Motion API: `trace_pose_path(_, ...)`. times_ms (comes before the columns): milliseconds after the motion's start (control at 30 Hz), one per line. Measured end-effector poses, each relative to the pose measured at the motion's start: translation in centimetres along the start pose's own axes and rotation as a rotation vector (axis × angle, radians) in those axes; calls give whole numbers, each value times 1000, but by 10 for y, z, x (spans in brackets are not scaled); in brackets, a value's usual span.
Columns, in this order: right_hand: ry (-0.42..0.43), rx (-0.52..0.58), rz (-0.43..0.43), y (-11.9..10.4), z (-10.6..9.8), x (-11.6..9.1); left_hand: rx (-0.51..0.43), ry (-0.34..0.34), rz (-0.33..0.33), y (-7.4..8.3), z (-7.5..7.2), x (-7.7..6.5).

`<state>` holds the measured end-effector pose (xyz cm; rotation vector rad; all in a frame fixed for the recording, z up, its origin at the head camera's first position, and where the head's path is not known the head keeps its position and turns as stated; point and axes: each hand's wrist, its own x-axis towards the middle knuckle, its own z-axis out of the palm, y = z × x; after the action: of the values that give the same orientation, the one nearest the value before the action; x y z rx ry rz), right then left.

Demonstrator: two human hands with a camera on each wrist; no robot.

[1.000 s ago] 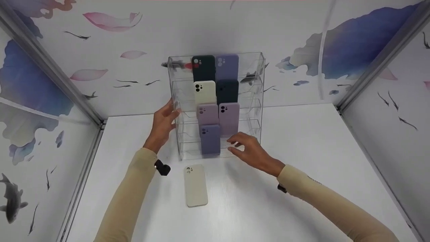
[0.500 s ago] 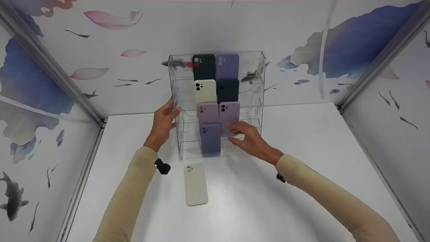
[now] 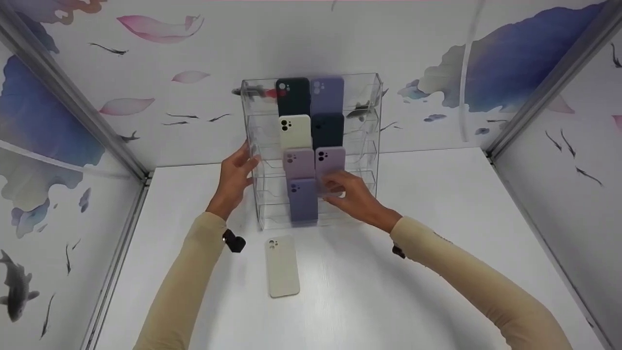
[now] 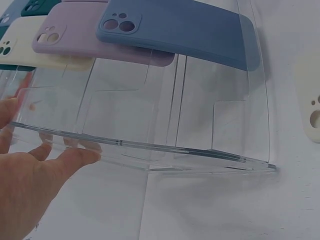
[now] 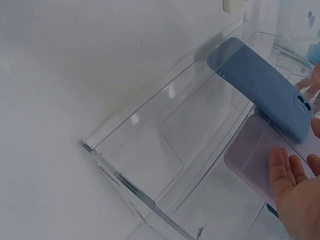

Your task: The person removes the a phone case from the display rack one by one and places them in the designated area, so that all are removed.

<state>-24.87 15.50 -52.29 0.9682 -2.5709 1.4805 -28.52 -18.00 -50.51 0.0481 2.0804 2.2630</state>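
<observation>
In the head view my left hand [image 3: 232,182] holds the left side panel of a clear tiered display rack [image 4: 120,142], thumb in front and fingers behind. My right hand [image 3: 354,194] is at the lower part of a lilac phone case [image 3: 332,159] in the rack's right column. Its fingers lie over that case in the right wrist view, loosely bent; whether they press on it I cannot tell. Beside it, in the lowest tier, stands a blue-purple phone case [image 3: 303,200]. A cream phone case [image 3: 283,266] lies flat on the table before the rack.
Higher tiers hold another lilac case [image 3: 299,164], a cream case [image 3: 295,133], a dark case [image 3: 328,131], a dark green case [image 3: 293,97] and a purple case [image 3: 327,95]. Patterned panels with metal frames border the white table [image 3: 437,204] on three sides.
My right hand has moved up and slightly left, from the lowest tier onto the lower part of the lilac case. The left hand keeps its place on the rack.
</observation>
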Motion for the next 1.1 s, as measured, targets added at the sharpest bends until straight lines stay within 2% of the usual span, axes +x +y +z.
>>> trace_pose_path(133,2,7,-6,0,2,3,1,10,-17,0,0,0)
trace_pose_path(567,25,61,10,2,11,12,-28,-10,4,0,-1,0)
trace_pose_path(867,53,1,49,0,23,15,-31,-15,14,1,-1,0)
trace_pose_path(1100,95,60,102,-2,27,15,-8,-21,20,0,0,0)
